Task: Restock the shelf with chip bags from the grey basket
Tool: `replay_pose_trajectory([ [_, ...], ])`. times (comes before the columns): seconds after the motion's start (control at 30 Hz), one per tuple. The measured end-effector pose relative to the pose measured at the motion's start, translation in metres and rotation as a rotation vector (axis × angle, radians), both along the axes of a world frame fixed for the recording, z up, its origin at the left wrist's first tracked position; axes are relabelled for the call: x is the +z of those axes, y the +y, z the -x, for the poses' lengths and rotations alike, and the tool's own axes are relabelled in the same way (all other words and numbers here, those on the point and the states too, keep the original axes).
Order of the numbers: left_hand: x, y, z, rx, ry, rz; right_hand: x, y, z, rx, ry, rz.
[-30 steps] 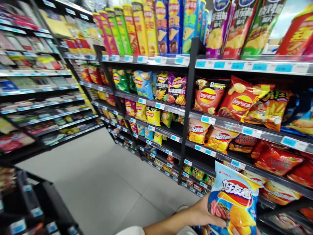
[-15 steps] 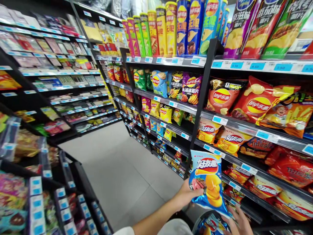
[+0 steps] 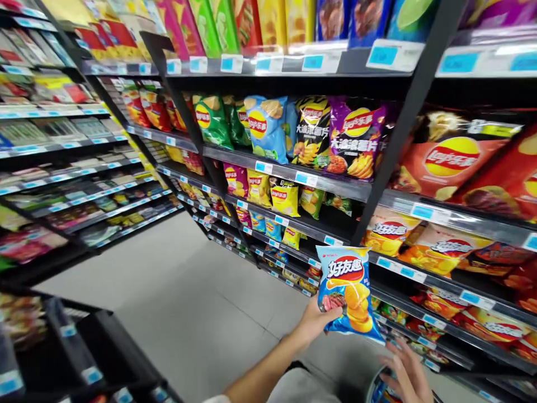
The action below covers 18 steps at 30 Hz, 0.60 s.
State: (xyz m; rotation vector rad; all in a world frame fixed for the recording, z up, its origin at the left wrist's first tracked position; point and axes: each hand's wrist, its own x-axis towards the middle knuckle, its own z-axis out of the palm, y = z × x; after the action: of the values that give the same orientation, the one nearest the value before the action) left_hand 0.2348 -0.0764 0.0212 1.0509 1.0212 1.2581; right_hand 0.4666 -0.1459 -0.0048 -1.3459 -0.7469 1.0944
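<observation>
My left hand (image 3: 315, 322) grips a blue crisp bag (image 3: 349, 294) by its lower left corner and holds it upright in front of the black snack shelves (image 3: 335, 189). The bag shows a red oval logo and yellow crisps. My right hand (image 3: 403, 376) is low at the bottom right, below the bag and apart from it, fingers spread. Under that hand lies another blue packet (image 3: 380, 392), mostly cut off by the frame edge.
Black shelving with crisp bags (image 3: 268, 126) and price tags runs along the right. Tall tube cans (image 3: 235, 22) stand on the top shelf. More shelves (image 3: 62, 168) line the left and far end, with a low rack (image 3: 84, 347) at the bottom left. Grey floor tiles (image 3: 188, 302) form the aisle.
The view moved closer to the shelves and tilted down. My left hand carried the blue bag up and left. My right hand came away from the bag's underside and opened.
</observation>
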Motion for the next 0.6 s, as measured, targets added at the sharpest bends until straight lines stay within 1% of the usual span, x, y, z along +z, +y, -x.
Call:
replay_pose_trajectory([
  [0.07,-0.003,0.013,0.044,-0.024,0.013,0.005,0.004,0.024,0.042,0.044,0.013,-0.025],
  [0.17,-0.006,0.028,0.106,-0.108,0.032,0.024,0.01,0.05,0.101,0.18,-0.002,-0.008],
  [0.23,-0.005,0.034,0.14,-0.183,0.059,0.04,0.015,0.06,0.139,0.246,-0.023,-0.003],
  [0.3,-0.005,0.04,0.167,-0.238,0.117,0.077,0.02,0.066,0.172,0.278,-0.035,0.007],
  [0.37,-0.004,0.045,0.188,-0.283,0.175,0.117,0.025,0.068,0.199,0.326,-0.041,0.017],
  [0.43,-0.004,0.051,0.204,-0.351,0.184,0.125,0.028,0.069,0.219,0.354,-0.037,0.036],
  [0.53,-0.004,0.059,0.22,-0.468,0.157,0.078,0.031,0.068,0.24,0.332,-0.042,0.081],
  [0.6,-0.004,0.063,0.225,-0.518,0.173,0.072,0.031,0.067,0.25,0.3,-0.035,0.081],
])
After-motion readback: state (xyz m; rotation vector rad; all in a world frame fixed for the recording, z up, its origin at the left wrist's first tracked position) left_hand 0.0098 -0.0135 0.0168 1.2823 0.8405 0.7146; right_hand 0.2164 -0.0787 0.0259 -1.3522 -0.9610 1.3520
